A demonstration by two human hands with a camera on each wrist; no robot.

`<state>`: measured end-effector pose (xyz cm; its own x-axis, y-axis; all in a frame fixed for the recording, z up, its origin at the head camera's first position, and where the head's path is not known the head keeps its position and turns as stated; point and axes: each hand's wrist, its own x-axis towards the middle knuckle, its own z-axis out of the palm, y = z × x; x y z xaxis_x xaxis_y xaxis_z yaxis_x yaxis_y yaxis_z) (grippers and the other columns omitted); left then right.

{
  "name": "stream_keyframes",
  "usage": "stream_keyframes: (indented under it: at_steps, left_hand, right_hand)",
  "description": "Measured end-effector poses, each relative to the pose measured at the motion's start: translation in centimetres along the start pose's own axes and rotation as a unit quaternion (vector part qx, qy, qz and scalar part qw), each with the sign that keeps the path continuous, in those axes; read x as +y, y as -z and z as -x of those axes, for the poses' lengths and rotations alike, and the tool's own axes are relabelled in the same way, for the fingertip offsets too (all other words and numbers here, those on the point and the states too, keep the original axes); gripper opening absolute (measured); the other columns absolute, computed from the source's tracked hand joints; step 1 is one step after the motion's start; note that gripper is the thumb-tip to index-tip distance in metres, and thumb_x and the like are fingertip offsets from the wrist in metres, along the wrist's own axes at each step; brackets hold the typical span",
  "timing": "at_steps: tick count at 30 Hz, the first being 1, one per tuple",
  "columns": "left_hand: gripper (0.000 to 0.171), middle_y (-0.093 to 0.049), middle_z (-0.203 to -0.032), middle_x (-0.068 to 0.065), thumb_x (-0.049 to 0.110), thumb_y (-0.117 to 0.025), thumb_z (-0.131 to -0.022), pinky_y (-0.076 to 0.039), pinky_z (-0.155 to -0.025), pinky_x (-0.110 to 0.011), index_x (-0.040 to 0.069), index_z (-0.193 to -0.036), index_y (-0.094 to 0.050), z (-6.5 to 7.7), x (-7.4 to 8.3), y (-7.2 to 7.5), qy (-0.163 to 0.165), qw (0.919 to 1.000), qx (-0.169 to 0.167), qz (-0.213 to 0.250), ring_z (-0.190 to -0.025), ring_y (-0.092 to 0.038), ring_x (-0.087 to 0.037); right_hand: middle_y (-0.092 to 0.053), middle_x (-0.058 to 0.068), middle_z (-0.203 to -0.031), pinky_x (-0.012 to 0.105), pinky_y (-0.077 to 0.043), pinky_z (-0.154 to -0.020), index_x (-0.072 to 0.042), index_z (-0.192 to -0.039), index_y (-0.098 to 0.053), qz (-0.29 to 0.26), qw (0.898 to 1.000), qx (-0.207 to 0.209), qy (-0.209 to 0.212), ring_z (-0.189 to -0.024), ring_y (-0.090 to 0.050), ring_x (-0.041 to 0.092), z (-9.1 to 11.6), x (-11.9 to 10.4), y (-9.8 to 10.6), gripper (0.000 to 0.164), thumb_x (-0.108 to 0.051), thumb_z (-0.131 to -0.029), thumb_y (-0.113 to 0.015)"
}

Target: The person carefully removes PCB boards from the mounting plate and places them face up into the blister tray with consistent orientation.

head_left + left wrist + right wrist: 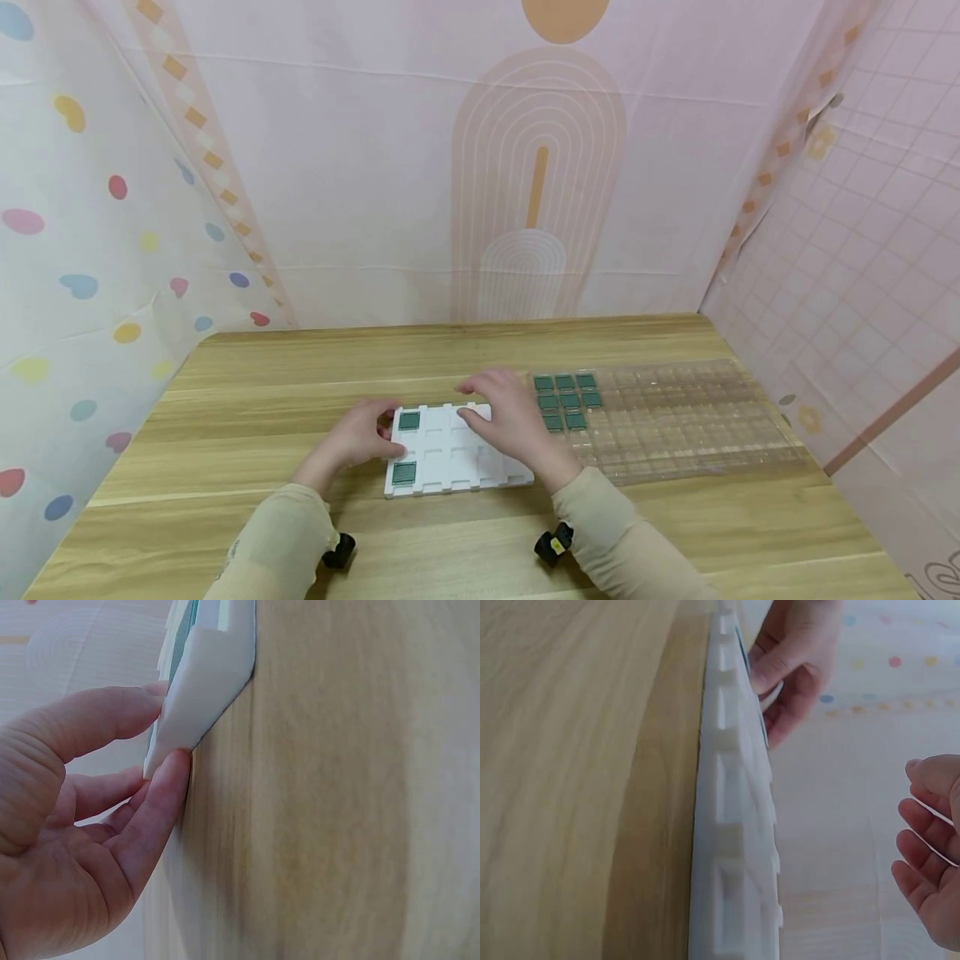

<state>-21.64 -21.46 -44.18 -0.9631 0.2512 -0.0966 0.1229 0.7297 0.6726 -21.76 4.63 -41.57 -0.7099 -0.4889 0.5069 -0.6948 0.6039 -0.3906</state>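
A white compartment tray [462,457] lies on the wooden table in front of me. Two square green chips, one upper [409,421] and one lower [404,473], sit in its leftmost column. My left hand [358,435] pinches the tray's left edge; in the left wrist view the thumb [112,720] is on its upper side and fingertips press its outer edge. Over the tray's right half hovers my right hand [512,421], hiding several pockets. In the right wrist view that hand [934,847] is apart from the tray, with loosely bent fingers and nothing in them.
To the right lies a clear plastic tray [690,421] with many small pockets. Several green chips [569,401] fill its upper left corner, near my right wrist. Printed cloth [360,192] hangs behind the table and along both sides.
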Motion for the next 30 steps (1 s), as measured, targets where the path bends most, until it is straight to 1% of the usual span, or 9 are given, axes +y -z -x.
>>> stream_keyframes:
  at_steps: [7,11,19,25,30]
  left_hand:
    - [0.069,-0.057,-0.111,-0.014,0.008,-0.086,-0.071,-0.046,-0.075,-0.034,-0.008,-0.13,-0.055,-0.1,0.0,0.0,-0.002,1.0,-0.001,0.003,-0.086,-0.054,-0.021]
    - [0.069,-0.057,-0.11,-0.016,0.008,-0.085,-0.071,-0.047,-0.074,-0.034,-0.01,-0.13,-0.054,0.1,0.0,0.1,-0.013,0.9999,-0.005,0.004,-0.086,-0.054,-0.022]
    - [0.068,-0.057,-0.11,-0.015,0.006,-0.086,-0.071,-0.047,-0.075,-0.035,-0.009,-0.129,-0.055,0.0,0.1,0.1,0.0,0.9999,0.001,0.01,-0.085,-0.054,-0.021]
    - [0.067,-0.057,-0.108,-0.013,0.006,-0.086,-0.07,-0.046,-0.073,-0.035,-0.008,-0.128,-0.056,-0.1,0.1,0.1,-0.003,1.0,-0.001,0.006,-0.084,-0.053,-0.021]
    - [0.064,-0.057,-0.105,-0.013,0.006,-0.086,-0.07,-0.046,-0.071,-0.034,-0.008,-0.126,-0.057,-0.1,0.0,0.1,-0.011,0.9999,-0.002,0.007,-0.082,-0.053,-0.02]
  right_hand:
    - [-0.066,0.0,-0.116,0.034,-0.043,-0.098,-0.014,-0.117,-0.068,0.025,0.998,-0.061,-0.004,-0.113,-0.055,0.02,-0.9,-1.0,-0.9,0.028,-0.024,-0.091,-0.072]
    - [-0.066,-0.001,-0.117,0.033,-0.043,-0.098,-0.015,-0.119,-0.068,0.043,0.996,-0.077,0.004,-0.114,-0.055,0.019,-1.4,-1.2,-1.5,0.031,-0.025,-0.091,-0.073]
    - [-0.064,-0.002,-0.123,0.033,-0.042,-0.101,-0.018,-0.123,-0.066,0.084,0.99,-0.11,0.001,-0.119,-0.053,0.019,-2.2,-1.7,-2.9,0.035,-0.03,-0.092,-0.072]
    - [-0.062,-0.002,-0.127,0.034,-0.043,-0.1,-0.019,-0.126,-0.066,0.112,0.985,-0.128,0.007,-0.119,-0.053,0.018,-2.6,-2.1,-3.9,0.038,-0.033,-0.091,-0.072]
    - [-0.062,-0.002,-0.127,0.036,-0.042,-0.101,-0.02,-0.128,-0.065,0.137,0.979,-0.15,0.009,-0.12,-0.052,0.018,-3.0,-2.5,-4.8,0.041,-0.036,-0.091,-0.071]
